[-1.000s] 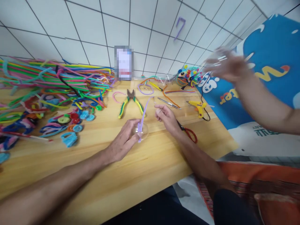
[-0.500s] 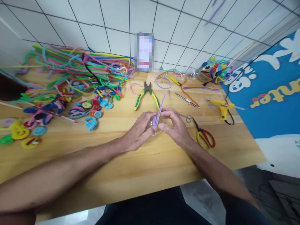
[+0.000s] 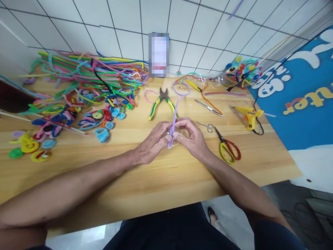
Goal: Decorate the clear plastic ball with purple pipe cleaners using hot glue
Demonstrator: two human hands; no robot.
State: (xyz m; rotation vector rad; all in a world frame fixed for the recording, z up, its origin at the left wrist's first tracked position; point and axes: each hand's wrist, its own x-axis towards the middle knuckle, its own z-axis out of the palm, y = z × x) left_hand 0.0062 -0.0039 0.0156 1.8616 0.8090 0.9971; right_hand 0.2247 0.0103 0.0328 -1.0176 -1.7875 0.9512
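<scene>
My left hand (image 3: 152,143) and my right hand (image 3: 191,136) meet at the middle of the wooden table (image 3: 161,173). Both pinch the lower end of a lilac pipe cleaner (image 3: 174,114) that rises away from me toward the wall. A small clear round object sits between the fingertips, mostly hidden by them. Both hands have their fingers closed round the stem.
Green-and-yellow pliers (image 3: 159,102) lie just beyond the hands. Red-and-yellow scissors (image 3: 227,146), small silver scissors (image 3: 206,126) and a yellow glue gun (image 3: 248,115) lie to the right. A heap of coloured pipe cleaners (image 3: 88,78) and small coils (image 3: 102,133) fills the left. A blue banner (image 3: 299,90) borders the right edge.
My right hand has come in from the right and closed on the lilac pipe cleaner beside my left hand. Another person's blurred arm at the right is gone from view.
</scene>
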